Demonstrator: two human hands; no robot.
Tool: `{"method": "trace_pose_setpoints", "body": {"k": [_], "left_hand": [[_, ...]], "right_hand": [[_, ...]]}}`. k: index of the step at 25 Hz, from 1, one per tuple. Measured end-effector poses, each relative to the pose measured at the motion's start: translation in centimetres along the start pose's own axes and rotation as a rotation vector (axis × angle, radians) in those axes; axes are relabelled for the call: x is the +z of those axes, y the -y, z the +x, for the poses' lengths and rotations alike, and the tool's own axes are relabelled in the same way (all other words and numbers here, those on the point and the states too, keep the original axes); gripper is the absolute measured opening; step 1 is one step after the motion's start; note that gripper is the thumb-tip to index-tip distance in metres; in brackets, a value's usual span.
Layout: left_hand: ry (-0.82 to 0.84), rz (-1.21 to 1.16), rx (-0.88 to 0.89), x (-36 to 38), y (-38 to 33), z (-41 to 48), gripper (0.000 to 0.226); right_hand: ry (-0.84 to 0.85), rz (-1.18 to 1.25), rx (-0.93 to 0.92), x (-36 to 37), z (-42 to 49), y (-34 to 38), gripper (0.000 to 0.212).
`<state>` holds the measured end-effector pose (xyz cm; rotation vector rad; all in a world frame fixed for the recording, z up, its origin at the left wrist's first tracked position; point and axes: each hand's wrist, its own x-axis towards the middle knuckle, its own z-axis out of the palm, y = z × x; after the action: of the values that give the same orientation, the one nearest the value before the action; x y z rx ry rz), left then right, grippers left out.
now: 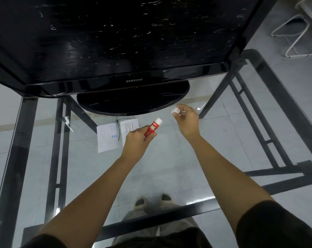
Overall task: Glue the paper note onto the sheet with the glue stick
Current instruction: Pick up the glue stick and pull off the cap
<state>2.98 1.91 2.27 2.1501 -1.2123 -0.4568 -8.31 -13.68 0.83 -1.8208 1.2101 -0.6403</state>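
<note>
My left hand (136,140) grips a red glue stick (151,129) by its lower end, its white tip pointing up and away, uncapped. My right hand (186,119) pinches the white cap (175,110) between its fingertips, apart from the stick and to its right. Two papers lie on the glass table behind my left hand: a white sheet (107,137) with small blue marks, and a paper note (129,127) with printed text, partly hidden by my left hand and the stick.
A black Samsung monitor (115,42) on an oval stand (132,101) fills the far half of the glass table (232,133). A thin dark cable (118,129) runs between the papers. The table's black frame, my shoes and a white chair frame (295,38) show through or beyond.
</note>
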Motion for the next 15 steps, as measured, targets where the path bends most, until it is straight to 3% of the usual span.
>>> {"method": "trace_pose_setpoints", "body": {"k": [7, 15], "left_hand": [[-0.001, -0.058, 0.022, 0.0, 0.4, 1.2, 0.03], [0.038, -0.049, 0.024, 0.4, 1.1, 0.8, 0.03]], "right_hand": [[0.141, -0.314, 0.017, 2.5, 3.5, -2.7, 0.032], [0.232, -0.454, -0.084, 2.8, 3.9, -4.5, 0.04]]}}
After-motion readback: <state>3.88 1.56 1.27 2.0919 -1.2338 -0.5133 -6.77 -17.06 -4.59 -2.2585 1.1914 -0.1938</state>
